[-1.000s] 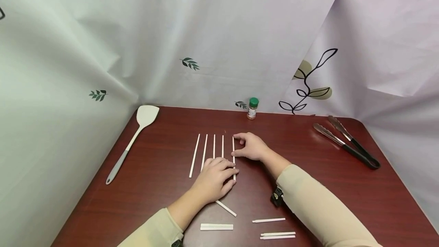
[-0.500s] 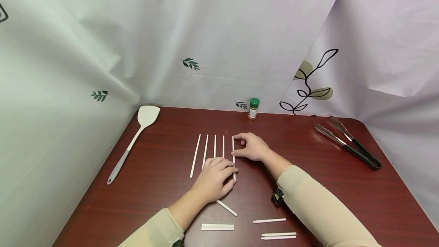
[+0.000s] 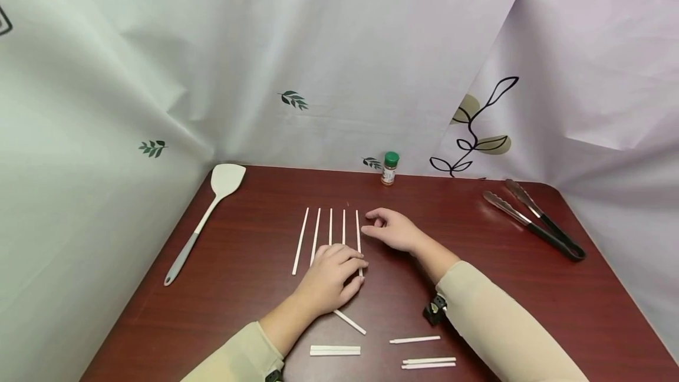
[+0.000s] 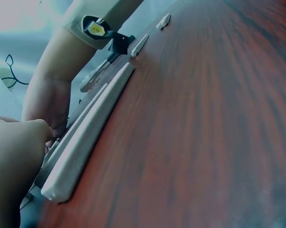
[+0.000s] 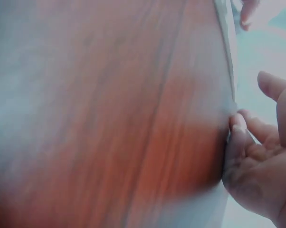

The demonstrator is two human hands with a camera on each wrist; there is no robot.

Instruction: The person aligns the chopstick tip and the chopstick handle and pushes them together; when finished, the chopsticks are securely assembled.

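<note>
Several slim white sticks, like chopsticks, lie side by side on the table in the head view. My left hand (image 3: 330, 279) rests palm down over the near ends of some of them, its fingertips touching the rightmost stick (image 3: 358, 226) by its near end. Just right of that stick's far end is my right hand (image 3: 394, 230), fingers loosely bent, holding nothing, a small gap from the stick. Another white stick (image 3: 350, 323) juts out at a slant from below the left hand. In the left wrist view, a white stick (image 4: 88, 135) looms large beside the hand.
Nearer lie a short pair of white pieces (image 3: 335, 351) and several short pieces with narrow tips (image 3: 415, 340). A spatula (image 3: 207, 217) lies left, tongs (image 3: 536, 221) right. A green-capped spice bottle (image 3: 389, 168) stands at the back of the table (image 3: 254, 305).
My right hand has let go of the rightmost stick and drawn slightly right. That stick's far end has shifted a little left. My left hand has stayed put.
</note>
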